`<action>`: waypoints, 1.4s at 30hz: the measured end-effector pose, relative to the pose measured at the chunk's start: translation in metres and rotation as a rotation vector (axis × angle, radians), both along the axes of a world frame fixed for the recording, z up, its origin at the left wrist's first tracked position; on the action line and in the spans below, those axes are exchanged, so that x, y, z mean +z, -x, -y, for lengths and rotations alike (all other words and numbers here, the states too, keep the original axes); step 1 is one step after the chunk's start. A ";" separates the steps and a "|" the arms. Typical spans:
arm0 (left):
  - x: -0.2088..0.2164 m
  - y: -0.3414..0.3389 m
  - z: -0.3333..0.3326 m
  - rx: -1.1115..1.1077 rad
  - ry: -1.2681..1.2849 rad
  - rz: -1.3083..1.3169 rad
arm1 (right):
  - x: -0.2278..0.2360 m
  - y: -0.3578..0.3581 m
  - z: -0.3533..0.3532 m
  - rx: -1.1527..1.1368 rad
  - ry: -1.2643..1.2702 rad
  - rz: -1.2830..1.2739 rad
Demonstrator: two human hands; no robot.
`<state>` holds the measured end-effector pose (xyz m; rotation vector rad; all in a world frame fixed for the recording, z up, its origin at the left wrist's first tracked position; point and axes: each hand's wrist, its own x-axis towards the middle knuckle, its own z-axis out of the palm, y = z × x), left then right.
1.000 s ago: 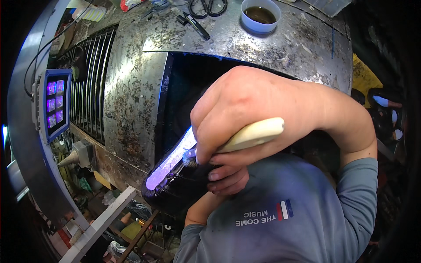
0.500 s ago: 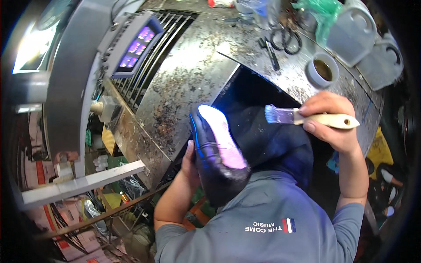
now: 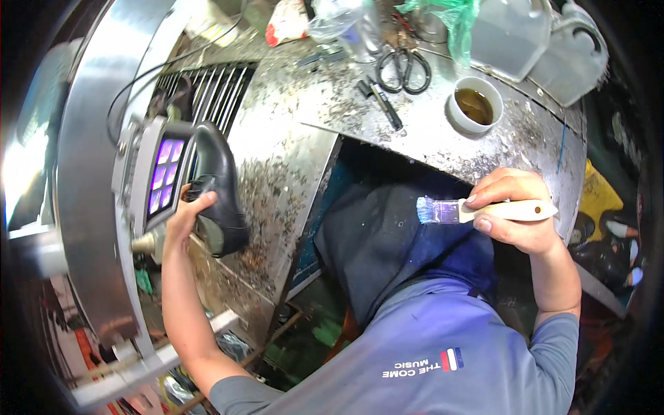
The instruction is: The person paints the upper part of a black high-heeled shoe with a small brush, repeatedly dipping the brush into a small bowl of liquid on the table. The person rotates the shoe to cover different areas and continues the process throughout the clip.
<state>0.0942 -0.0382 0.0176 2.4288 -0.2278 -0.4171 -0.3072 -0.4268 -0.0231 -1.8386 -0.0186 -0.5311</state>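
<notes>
A black shoe point(image 3: 220, 183) is gripped by my left hand point(image 3: 188, 211), thumb over its lacing area, far out to the left. Its toe points away from me, and its sole faces a lamp point(image 3: 164, 176) with several glowing violet panels right beside it. The sole itself is hidden from this side. My right hand point(image 3: 519, 207) pinches the pale wooden handle of a flat paintbrush point(image 3: 443, 210) above my lap. Its bristles point left and look bluish; the metal band is smeared.
A worn metal bench point(image 3: 277, 159) spans the far side, with a slatted grate point(image 3: 214, 86) at left. A white cup of brownish liquid point(image 3: 474, 105), black-handled scissors point(image 3: 402, 72), a black marker point(image 3: 384, 107), translucent jugs point(image 3: 508, 38) and a green plastic bag point(image 3: 453, 24) sit at the back.
My left hand has carried the shoe from above my lap leftward to the lamp and turned it, so the lit sole no longer shows. The right hand still holds the brush, slightly lower.
</notes>
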 end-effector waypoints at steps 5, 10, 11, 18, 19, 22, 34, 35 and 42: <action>-0.032 -0.139 0.014 0.036 -0.190 0.091 | -0.004 0.003 0.004 -0.109 0.004 -0.081; -0.060 -0.234 0.052 0.049 -0.218 0.301 | -0.003 0.001 0.009 -0.221 0.011 -0.139; -0.065 -0.246 0.059 0.041 -0.165 0.273 | -0.004 0.000 0.010 -0.241 0.000 -0.155; -0.138 -0.301 0.092 0.195 -0.484 0.618 | -0.011 -0.004 0.012 -0.322 -0.004 -0.257; -0.141 -0.307 0.088 0.206 -0.469 0.660 | -0.014 -0.004 0.013 -0.311 -0.001 -0.238; -0.148 -0.319 0.074 -0.009 -0.352 0.690 | -0.027 0.005 0.014 -0.296 -0.026 -0.174; -0.079 0.000 0.077 -0.424 -0.046 0.954 | -0.030 0.163 0.041 -0.805 0.066 -0.047; -0.084 0.014 0.072 -0.444 -0.033 0.951 | -0.035 0.190 0.052 -0.894 0.125 -0.092; -0.104 0.101 0.050 -0.541 -0.016 0.821 | -0.051 0.352 0.112 -1.344 0.340 -0.493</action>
